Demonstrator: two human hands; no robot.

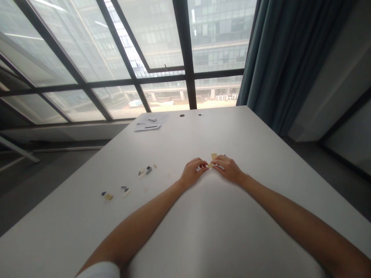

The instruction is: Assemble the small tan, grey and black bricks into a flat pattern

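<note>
Both hands meet over the white table (174, 146), pinching one small pale-yellow piece (210, 165) between them. My left hand (194, 170) grips its left side with thumb and fingertips. From the other side, my right hand (227, 167) holds it, fingers curled. A flat tan studded plate (213, 156), perhaps a toy brick plate, lies just beyond the right fingers, which partly cover it. A small grey bit shows behind the right knuckles. The held piece is too small to tell its exact kind.
Small grey and tan pieces (148, 170) lie in a loose group left of my hands. Nearer the left edge are a tan plate (108, 197) and dark pieces (124, 189). Papers (147, 126) rest at the far left. A dark round hole (182, 115) sits near the far edge.
</note>
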